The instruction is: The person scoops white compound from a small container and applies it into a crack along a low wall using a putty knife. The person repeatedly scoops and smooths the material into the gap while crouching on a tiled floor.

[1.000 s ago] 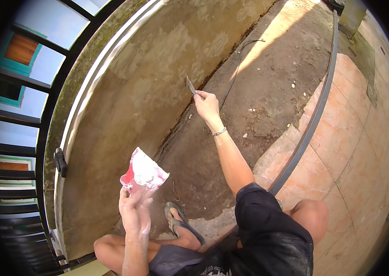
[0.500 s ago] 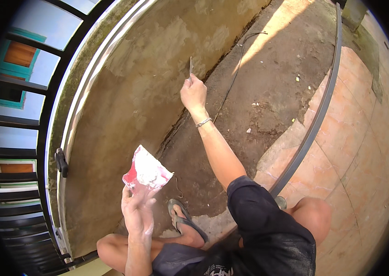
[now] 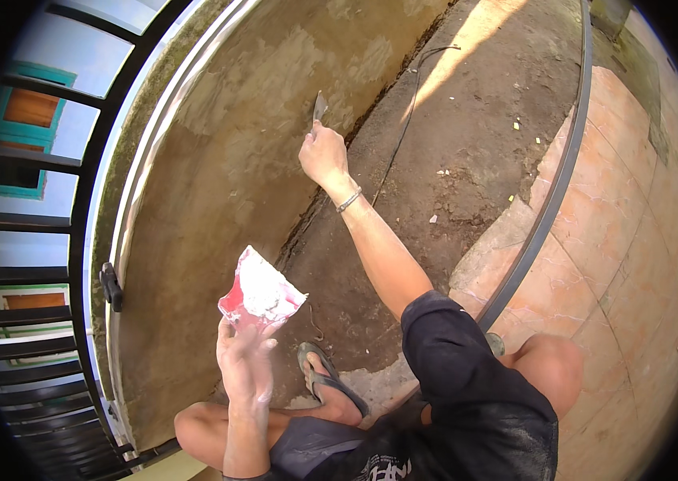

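Note:
My left hand (image 3: pixel 245 365), dusted white, is closed around the lower part of a jagged-edged red plastic piece (image 3: pixel 232 300). A heap of white paste (image 3: pixel 265 290) lies in it. My right hand (image 3: pixel 324 154) reaches forward with its fingers wrapped round a putty knife (image 3: pixel 320 105); the handle is hidden in the fist. The thin blade points up at the brown wall (image 3: pixel 187 208), which carries lighter smeared patches (image 3: pixel 287 60). Whether the blade touches the wall, I cannot tell.
Bare soil (image 3: pixel 403 264) with small scraps runs along the wall's foot, and a black cable (image 3: pixel 408 112) lies on it. A grey metal rail (image 3: pixel 551 204) borders the orange tiles (image 3: pixel 595 248) at right. Black railings (image 3: pixel 22 216) stand at left. My sandalled foot (image 3: pixel 321 373) is below.
My right hand with the putty knife has shifted slightly left and down, and the blade now shows broader. The left hand holds the red piece nearly as before.

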Demonstrator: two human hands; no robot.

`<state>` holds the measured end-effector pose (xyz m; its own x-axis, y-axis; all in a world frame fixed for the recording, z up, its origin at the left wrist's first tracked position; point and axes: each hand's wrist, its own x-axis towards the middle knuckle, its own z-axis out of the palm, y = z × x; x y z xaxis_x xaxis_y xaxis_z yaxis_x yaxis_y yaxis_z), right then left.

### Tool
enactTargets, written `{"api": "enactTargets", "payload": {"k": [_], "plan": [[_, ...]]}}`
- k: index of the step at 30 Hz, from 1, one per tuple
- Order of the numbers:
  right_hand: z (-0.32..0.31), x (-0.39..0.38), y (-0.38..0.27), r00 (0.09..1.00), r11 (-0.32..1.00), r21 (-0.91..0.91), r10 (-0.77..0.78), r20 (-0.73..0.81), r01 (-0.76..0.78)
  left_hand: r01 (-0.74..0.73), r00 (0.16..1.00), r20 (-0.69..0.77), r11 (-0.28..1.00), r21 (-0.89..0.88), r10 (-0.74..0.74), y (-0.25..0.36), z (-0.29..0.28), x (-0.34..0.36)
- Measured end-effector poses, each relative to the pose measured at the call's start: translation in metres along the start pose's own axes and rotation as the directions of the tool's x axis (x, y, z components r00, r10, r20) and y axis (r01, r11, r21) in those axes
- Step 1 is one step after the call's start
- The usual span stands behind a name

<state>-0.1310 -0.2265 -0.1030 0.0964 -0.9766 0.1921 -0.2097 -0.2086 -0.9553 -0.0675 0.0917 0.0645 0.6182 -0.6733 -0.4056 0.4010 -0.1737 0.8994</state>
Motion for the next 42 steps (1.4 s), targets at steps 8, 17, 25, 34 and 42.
{"api": "enactTargets", "payload": {"k": [8, 17, 25, 34, 42], "plan": [[0.001, -0.007, 0.017, 0.936, 0.969, 0.094, 0.246, -0.251, -0.23, -0.004, 0.998, -0.059, 0.997, 0.081, 0.009, 0.0, -0.003, 0.004], [0.023, -0.024, 0.023, 0.935, 0.939, 0.16, 0.326, -0.137, -0.304, -0.006, 1.0, -0.014, 1.0, 0.012, 0.006, 0.002, -0.004, -0.001], [0.062, -0.015, -0.004, 0.969, 0.969, 0.001, 0.247, -0.023, -0.247, -0.001, 1.0, 0.004, 1.0, -0.002, 0.001, 0.003, -0.005, -0.003], [-0.002, 0.008, 0.112, 0.839, 0.893, 0.177, 0.45, -0.306, -0.414, -0.009, 1.0, -0.023, 1.0, 0.027, 0.009, 0.004, -0.005, -0.003], [0.063, 0.007, 0.075, 0.974, 0.963, 0.141, 0.227, 0.023, -0.228, 0.017, 0.999, -0.029, 0.999, 0.052, -0.015, 0.003, 0.0, -0.002]]}}
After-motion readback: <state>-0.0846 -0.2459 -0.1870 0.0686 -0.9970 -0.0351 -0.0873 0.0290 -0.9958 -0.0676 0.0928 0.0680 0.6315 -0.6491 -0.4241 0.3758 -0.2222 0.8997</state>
